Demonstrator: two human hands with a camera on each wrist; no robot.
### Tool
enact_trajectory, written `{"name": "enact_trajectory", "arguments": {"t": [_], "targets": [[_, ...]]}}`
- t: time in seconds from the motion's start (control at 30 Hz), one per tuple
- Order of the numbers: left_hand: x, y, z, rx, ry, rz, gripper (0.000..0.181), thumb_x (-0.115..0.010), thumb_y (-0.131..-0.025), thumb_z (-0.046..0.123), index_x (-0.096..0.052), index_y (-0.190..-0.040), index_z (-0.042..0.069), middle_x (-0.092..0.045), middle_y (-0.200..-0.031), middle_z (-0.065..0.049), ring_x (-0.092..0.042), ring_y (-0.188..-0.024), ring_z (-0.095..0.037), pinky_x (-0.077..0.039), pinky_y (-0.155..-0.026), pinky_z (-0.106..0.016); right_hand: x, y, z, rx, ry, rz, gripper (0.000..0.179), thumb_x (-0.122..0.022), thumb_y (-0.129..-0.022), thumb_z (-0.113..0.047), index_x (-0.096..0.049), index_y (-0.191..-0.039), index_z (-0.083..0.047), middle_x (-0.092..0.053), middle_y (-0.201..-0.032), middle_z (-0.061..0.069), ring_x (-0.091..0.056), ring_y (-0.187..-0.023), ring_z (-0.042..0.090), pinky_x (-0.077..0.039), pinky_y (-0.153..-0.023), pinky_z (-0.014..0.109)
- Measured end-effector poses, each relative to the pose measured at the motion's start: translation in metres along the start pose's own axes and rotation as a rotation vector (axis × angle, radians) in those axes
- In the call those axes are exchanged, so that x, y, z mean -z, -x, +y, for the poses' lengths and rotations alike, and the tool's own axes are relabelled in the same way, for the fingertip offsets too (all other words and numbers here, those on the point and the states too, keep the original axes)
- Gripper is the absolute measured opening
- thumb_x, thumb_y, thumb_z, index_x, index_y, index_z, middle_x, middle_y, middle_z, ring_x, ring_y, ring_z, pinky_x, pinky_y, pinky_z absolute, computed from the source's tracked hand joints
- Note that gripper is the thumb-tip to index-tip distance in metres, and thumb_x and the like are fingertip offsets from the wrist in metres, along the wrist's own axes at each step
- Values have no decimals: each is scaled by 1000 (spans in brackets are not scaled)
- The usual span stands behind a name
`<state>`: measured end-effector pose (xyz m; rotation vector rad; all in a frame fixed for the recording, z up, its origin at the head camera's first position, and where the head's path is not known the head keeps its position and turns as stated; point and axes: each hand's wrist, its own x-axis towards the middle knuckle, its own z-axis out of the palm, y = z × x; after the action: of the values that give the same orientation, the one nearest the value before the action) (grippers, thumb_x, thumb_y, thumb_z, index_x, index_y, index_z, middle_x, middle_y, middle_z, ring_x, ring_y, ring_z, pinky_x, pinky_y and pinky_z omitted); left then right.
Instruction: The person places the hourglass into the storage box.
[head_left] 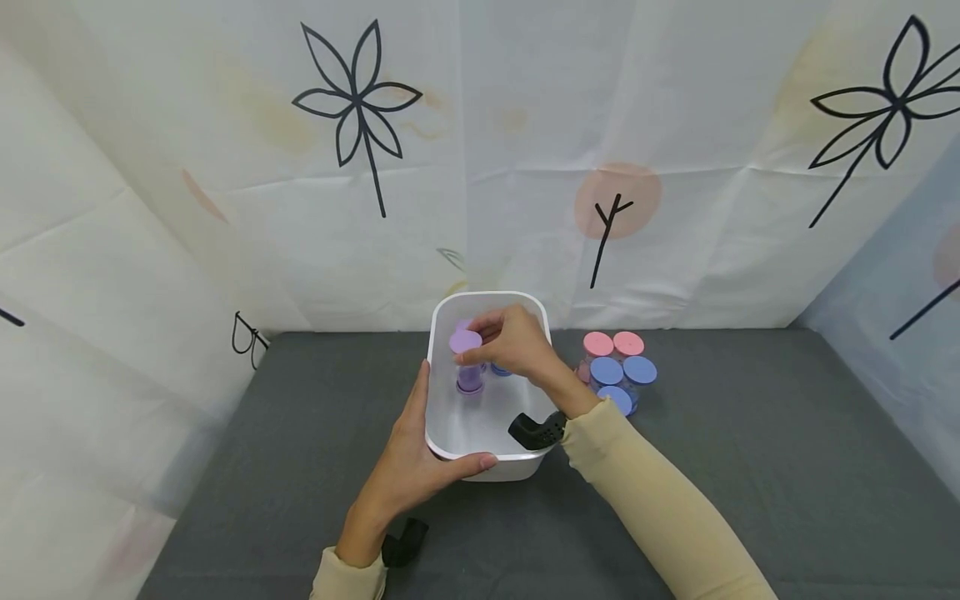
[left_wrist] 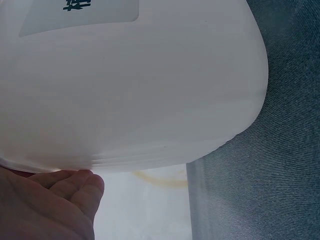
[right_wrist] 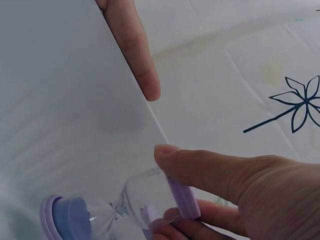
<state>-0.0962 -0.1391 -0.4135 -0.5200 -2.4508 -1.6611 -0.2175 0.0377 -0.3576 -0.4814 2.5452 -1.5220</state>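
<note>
Apparently for steadiness, your spread left hand [head_left: 408,468] braces the white bin [head_left: 497,471] near the counter's [head_left: 333,400] back edge; inside, your right hand [head_left: 516,343] pinches a purple sand timer [head_left: 465,341] by its upper end, likely for control.

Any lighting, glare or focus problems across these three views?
Head view: bright, fairly even light, no obvious blur; left wrist: left hand shaded against brighter backdrop; right wrist: dim, bluish cast, small glints on the purple-capped hourglass.

Unreadable cropped character [left_wrist: 77,5], label [left_wrist: 107,14] on bin [left_wrist: 150,90]
</note>
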Motion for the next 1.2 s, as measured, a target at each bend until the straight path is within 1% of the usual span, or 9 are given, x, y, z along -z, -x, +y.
{"name": "enact_trajectory", "arguments": {"t": [0.03, 0.1, 0.23, 0.47, 0.63, 0.73, 0.87, 1.0, 1.2], "targets": [[0, 0, -5, -2, -2, 0, 135, -96, -69, 33, -2, -164, 19, -25, -165, -4, -51, -129, -27, -50, -98, -45, 0, 0, 0, -3, 12, -1, 46, -96, -69, -16, -76, -108, 0, -77, -94, 7, -72, -88, 18, -57, -75, 32], [0, 0, -6, -5, -1, 0, 134, -95, -69, 37, -2, -164, 21, -25, -165, -3, -52, -130, -28, -50, -98, -47, 0, 0, 1, -11, 39, -4, 47, -96, -69, -17, -77, -109, -1, -77, -95, 7, -72, -88, 18, -58, -75, 32], [0, 1, -6, 1, -14, 5, 134, -95, -70, 40, -2, -165, 22, -23, -165, 2, -51, -130, -21, -50, -98, -48, 0, -1, 2, -42, 65, -13, 46, -96, -68, -15, -77, -108, -1, -76, -95, 8, -71, -89, 19, -57, -74, 31], [-1, 1, -7, 5, -11, 10, 136, -97, -68, 34, -3, -165, 21, -22, -165, 5, -49, -132, -18, -50, -99, -43, -1, -3, 4, -77, 76, -53, 44, -95, -68, -11, -76, -106, 1, -76, -94, 8, -70, -88, 18, -56, -73, 29], [-1, 0, -7, -25, 16, 13, 137, -98, -65, 27, -4, -164, 21, -24, -164, 2, -51, -130, -22, -50, -98, -39, -2, -5, 7, -63, 92, -78, 42, -94, -68, -8, -77, -105, 1, -76, -93, 8, -69, -87, 17, -55, -73, 28], [-2, -1, -8, -23, 8, 14, 136, -98, -66, 29, -4, -164, 22, -25, -164, 3, -50, -130, -20, -50, -98, -39, -2, -6, 8, -53, 109, -83, 42, -94, -67, -8, -77, -105, 1, -76, -93, 7, -68, -86, 16, -55, -72, 28], [-1, 0, -7, -19, -6, 11, 134, -97, -68, 34, -4, -165, 21, -24, -165, 2, -48, -132, -18, -49, -100, -45, -3, -7, 10, -56, 106, -91, 42, -94, -67, -7, -77, -104, 1, -76, -93, 7, -69, -88, 16, -55, -74, 28], [-1, 0, -6, -13, -22, 14, 134, -95, -69, 38, -3, -165, 19, -22, -166, -3, -46, -135, -16, -47, -101, -51, -4, -8, 9, -67, 105, -103, 43, -95, -66, -7, -77, -105, 0, -76, -93, 7, -69, -88, 16, -55, -77, 29], [-1, 0, -7, -20, -31, 13, 134, -95, -69, 38, -3, -165, 18, -22, -166, -2, -45, -136, -16, -46, -102, -51, -5, -8, 9, -79, 129, -104, 45, -95, -66, -9, -78, -106, -1, -76, -93, 5, -69, -88, 15, -54, -77, 29]]}}
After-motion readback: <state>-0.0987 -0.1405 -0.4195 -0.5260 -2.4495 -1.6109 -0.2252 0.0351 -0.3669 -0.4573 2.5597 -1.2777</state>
